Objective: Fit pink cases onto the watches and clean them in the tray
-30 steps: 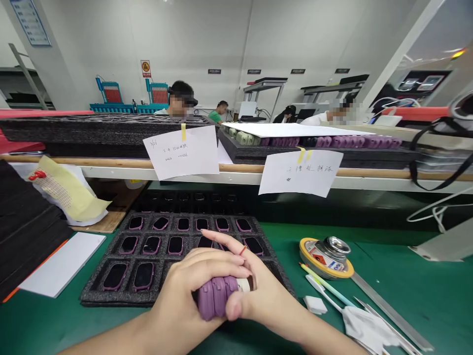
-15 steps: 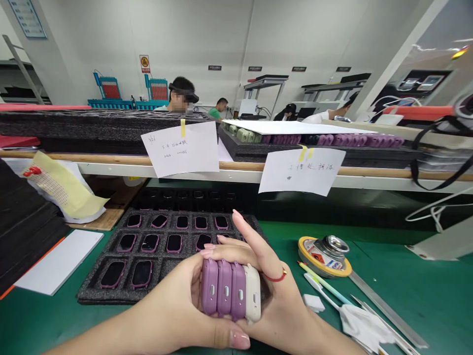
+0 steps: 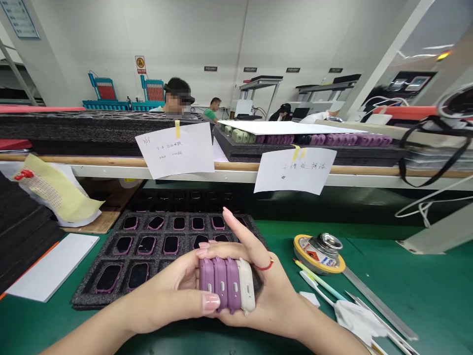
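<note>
Head view: left hand [image 3: 173,298] and right hand [image 3: 271,291] curl closely around three purple watch cases [image 3: 220,277] and one cream case [image 3: 247,286]. Foam watch tray [image 3: 144,232] sits at their ten o'clock.

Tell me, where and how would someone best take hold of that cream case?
I'd come from the wearer's side and pinch the cream case near both ends of its narrow, slotted edge. That edge faces the camera uncovered, whereas a purple case flanks one broad side and the right hand the other.
</note>
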Demonstrator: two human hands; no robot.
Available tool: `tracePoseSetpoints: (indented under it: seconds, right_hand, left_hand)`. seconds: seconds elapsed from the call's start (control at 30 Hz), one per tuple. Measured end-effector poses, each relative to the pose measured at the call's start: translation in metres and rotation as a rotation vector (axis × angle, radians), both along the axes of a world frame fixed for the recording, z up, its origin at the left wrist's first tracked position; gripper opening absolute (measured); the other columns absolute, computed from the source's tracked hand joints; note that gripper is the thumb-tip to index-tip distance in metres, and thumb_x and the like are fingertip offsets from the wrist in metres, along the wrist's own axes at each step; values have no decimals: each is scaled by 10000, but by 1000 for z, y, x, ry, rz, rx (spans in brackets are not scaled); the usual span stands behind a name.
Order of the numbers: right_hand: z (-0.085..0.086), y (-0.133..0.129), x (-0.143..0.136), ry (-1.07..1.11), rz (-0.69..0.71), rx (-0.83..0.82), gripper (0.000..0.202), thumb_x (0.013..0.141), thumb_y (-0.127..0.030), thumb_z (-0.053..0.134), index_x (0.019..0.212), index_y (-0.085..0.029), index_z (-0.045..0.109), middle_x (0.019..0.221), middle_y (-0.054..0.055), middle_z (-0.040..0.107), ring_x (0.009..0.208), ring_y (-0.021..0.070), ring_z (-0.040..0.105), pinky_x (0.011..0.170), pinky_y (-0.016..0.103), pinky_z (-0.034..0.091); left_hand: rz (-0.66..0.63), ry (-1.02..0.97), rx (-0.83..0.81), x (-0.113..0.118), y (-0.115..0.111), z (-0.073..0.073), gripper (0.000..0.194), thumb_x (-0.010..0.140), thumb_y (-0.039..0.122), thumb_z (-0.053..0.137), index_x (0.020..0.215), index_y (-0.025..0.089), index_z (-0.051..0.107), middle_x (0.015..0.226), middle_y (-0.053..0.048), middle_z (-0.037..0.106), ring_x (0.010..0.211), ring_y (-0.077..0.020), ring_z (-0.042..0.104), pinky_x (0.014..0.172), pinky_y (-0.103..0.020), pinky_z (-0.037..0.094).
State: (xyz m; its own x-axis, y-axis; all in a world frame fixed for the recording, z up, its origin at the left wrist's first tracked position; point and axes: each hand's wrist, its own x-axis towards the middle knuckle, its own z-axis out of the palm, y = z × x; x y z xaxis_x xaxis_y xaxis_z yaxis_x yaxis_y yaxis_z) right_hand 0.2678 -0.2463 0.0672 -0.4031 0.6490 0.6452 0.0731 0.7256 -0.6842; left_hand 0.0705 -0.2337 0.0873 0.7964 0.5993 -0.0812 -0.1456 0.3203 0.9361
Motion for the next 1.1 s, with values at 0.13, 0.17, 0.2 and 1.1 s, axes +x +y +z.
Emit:
tracePoseSetpoints:
  seconds: [0.13,0.17,0.2,1.1]
  right_hand:
    - [-1,2,-1,2,3,9,1097,751,-178,815,1597,-285,123,1247,57,712,1228,249,648,1099,399,499]
    - [-1,2,-2,2,7,11,1090,754,-174,811,1596,-283,128,1250,56,710,1229,247,647,1104,400,495]
    - [-1,2,-2,1,11,14,1084,756,-168,806,1596,-283,130,1254,55,708,1232,246,644,1111,402,488]
    - [-6,9,-8,-110,-7,220,974,890,-363,723,1602,-293,62,1242,80,715,1217,251,653,1089,421,505]
  left_hand:
    - [54,92,9,-2,1,5,418,824,405,774,1168,208,640,1025,-22,665,922,-155,626,775,-268,513]
    - [49,96,12,-2,1,7,422,822,405,776,1173,211,642,1040,-27,667,951,-167,628,796,-279,513]
    - [38,90,19,-1,0,8,426,825,405,774,1185,218,641,1073,-33,670,997,-181,631,831,-294,513]
    - [198,97,150,16,-3,-13,672,623,303,905,1209,211,590,1171,-74,686,1114,-287,637,944,-419,506]
